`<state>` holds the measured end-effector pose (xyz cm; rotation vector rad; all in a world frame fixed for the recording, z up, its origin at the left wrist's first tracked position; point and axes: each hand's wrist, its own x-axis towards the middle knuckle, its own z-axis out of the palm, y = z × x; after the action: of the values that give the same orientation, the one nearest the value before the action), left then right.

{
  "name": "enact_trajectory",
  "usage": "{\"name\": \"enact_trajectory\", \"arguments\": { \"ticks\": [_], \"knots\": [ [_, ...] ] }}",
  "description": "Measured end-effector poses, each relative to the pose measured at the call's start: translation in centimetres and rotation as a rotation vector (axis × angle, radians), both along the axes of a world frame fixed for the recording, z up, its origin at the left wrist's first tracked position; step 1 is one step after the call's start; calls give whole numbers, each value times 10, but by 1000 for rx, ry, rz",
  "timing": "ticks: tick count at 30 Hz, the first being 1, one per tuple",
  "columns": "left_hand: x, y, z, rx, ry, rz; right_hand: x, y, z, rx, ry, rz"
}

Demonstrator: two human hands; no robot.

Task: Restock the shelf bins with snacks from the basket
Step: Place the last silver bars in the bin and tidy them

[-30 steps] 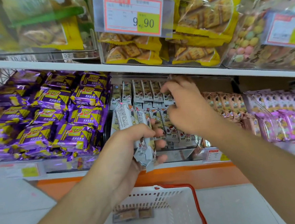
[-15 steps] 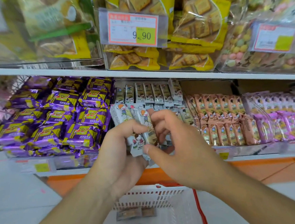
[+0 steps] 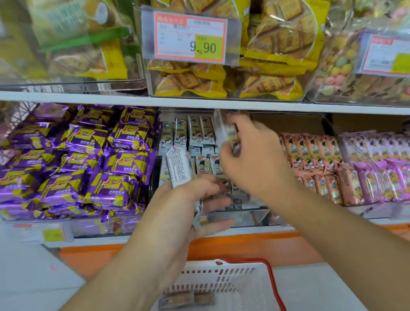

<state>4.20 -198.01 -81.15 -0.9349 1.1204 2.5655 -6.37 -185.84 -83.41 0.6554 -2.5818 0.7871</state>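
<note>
**Restocking: white snack packs going into middle shelf bin**

Right hand (image 3: 253, 156) is raised at the back of the clear middle bin (image 3: 238, 217), fingers pinching one white snack pack (image 3: 225, 129); pack is motion-blurred, held upright above the rows already standing in the bin. Left hand (image 3: 186, 206) is lower, at the bin's front edge, thumb and fingers curled around a small bundle of white packs (image 3: 179, 169), printed backs toward the camera. White basket (image 3: 245, 272) with red handle sits below on the floor, a few brown-printed bars (image 3: 176, 301) lying inside. Purple wafer packs (image 3: 76, 160) fill the bin to the left; pink packs (image 3: 317, 161) stand in the bin to the right.
</note>
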Motion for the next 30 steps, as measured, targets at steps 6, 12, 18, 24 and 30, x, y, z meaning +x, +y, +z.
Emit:
{"name": "enact_trajectory", "arguments": {
  "ticks": [6, 12, 18, 24, 30],
  "knots": [
    [-4, 2, 5, -180, 20, -134, -67, -25, -3, 392, 65, -141],
    [-5, -5, -2, -223, 15, -166, -79, -23, -20, 444, 266, -191],
    [-5, -6, -2, -241, 36, -165, -75, -8, -25, 417, 103, -147],
    [-6, -6, -11, -246, 48, -160, -78, -2, -23, 413, -89, -81],
    [-12, -3, -13, -258, 42, -173, -78, -4, -20, 463, -99, -119]
  ]
}}
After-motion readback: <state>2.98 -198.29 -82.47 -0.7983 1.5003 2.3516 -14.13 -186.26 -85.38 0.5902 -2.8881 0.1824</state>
